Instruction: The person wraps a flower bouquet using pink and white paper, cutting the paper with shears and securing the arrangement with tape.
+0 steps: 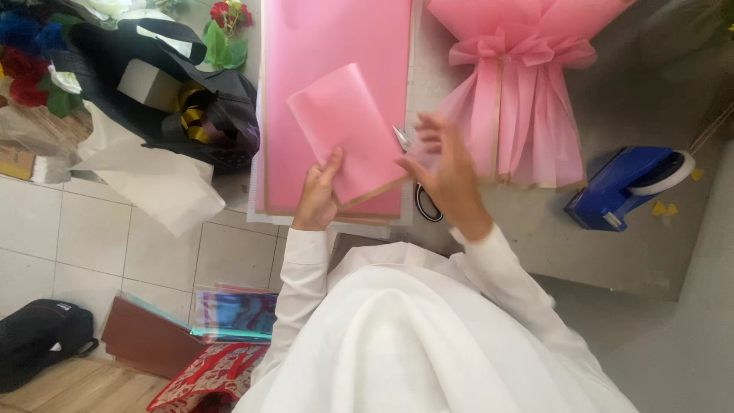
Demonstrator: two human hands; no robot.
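Left hand (319, 193) is reaching up from a white sleeve, thumb and fingers pinching the lower left corner of a folded pink sheet (350, 130), which is lying tilted over the pink paper stack (306, 46) on the table (604, 252). Right hand (447, 170) is hovering at the sheet's right edge, wrist bent inward, fingers spread and loose, gripping nothing. Scissors (403, 138) are peeking out between sheet and right hand; pink bouquet wrap (520, 99) and blue tape dispenser (623, 186) are sitting further right.
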